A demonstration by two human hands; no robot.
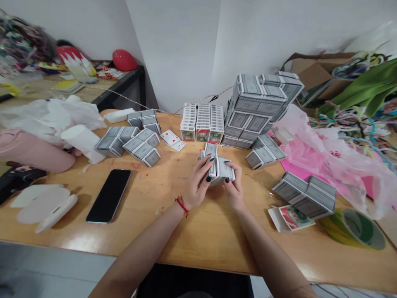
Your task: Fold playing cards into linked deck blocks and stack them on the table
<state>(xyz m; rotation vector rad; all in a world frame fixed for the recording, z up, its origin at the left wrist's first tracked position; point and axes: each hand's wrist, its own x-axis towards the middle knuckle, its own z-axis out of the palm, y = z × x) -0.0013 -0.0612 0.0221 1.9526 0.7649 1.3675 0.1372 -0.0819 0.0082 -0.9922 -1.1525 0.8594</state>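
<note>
Between my hands is a block of grey-patterned playing cards [224, 167], low over the middle of the table. My left hand [196, 184], with a red string on the wrist, has its fingers over the block's left side and top. My right hand [235, 189] grips the right side, thumb in front. A thin gap runs across the block's top between two parts. Just behind it stand rows of white-edged card boxes [203, 122]. A tall stack of similar grey blocks [248, 111] rises behind to the right. The block's underside is hidden.
More grey blocks lie left [142, 147] and right [305, 194]. Loose cards [173, 140] lie near the boxes. A phone [109, 196], a pink bottle [34, 151] and a paper roll [83, 142] are left. An opened card box [291, 218], yellow tape [353, 228] and pink bags [335, 145] are right.
</note>
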